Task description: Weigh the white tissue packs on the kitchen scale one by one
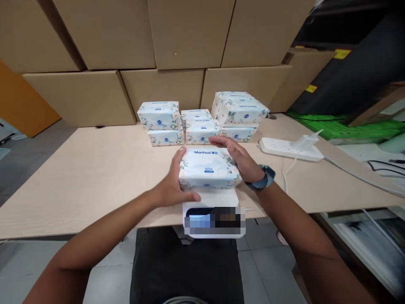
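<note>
Cardboard boxes [114, 33] stand stacked in two rows at the back of the table [88, 177], with an orange panel [27, 101] to their left. A white power strip [274, 146] lies on the table's right part, a pale cable [348, 171] running from its far-right end, near a green surface [340, 130].

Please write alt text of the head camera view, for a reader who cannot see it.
A person's bare left hand and right hand flank a white rectangular floral tissue pack at a flat white scale on the near edge of a pale wooden table. Beyond stand stacked matching packs before brown cardboard boxes; a white plastic power strip lies right.
</note>
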The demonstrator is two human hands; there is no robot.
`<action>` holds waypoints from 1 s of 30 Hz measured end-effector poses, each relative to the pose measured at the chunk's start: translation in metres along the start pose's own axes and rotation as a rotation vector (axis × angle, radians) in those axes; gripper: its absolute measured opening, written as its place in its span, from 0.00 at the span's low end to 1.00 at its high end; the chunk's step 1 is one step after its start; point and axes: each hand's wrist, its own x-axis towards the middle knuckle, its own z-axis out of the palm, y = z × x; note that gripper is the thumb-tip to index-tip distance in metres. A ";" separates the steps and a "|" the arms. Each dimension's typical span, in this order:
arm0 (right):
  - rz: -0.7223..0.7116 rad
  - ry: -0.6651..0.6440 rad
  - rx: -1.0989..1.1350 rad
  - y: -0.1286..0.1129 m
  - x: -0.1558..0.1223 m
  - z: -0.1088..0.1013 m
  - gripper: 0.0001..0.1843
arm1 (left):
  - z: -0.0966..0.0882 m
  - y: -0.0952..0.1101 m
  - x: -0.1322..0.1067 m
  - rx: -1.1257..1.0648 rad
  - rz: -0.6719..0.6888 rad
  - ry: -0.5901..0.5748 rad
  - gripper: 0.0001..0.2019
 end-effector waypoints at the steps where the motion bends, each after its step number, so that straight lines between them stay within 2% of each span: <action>1: -0.039 0.060 0.005 0.000 -0.004 0.008 0.36 | 0.006 0.001 -0.003 -0.007 -0.004 -0.036 0.69; 3: -0.090 0.177 0.031 0.003 -0.009 0.020 0.36 | 0.013 0.003 -0.006 0.020 -0.022 -0.013 0.70; 5: -0.100 0.198 0.048 0.007 -0.010 0.028 0.38 | 0.013 0.004 -0.006 0.114 -0.015 0.048 0.66; 9: -0.162 0.175 0.062 0.010 -0.008 0.034 0.42 | -0.006 0.010 0.001 0.327 0.124 0.106 0.61; 12: -0.225 0.156 0.094 0.007 -0.006 0.036 0.45 | -0.023 0.018 0.015 0.495 0.298 0.224 0.58; 14: -0.217 0.089 0.092 0.006 -0.004 0.035 0.48 | -0.030 0.026 0.033 0.577 0.374 0.327 0.56; 16: -0.206 0.037 0.066 0.006 0.000 0.031 0.51 | -0.032 0.037 0.058 0.573 0.374 0.408 0.56; 19: -0.271 0.116 -0.010 0.009 0.008 0.019 0.50 | -0.027 0.050 0.106 0.466 0.315 0.488 0.57; 21: -0.306 0.231 -0.063 0.012 0.013 0.009 0.47 | -0.020 0.052 0.140 0.399 0.278 0.491 0.57; 25: -0.277 0.401 -0.114 0.017 0.022 -0.009 0.46 | -0.009 0.042 0.194 0.374 0.214 0.399 0.57; 30: -0.243 0.492 -0.079 0.021 0.031 -0.018 0.51 | -0.014 0.030 0.222 0.351 0.084 0.385 0.57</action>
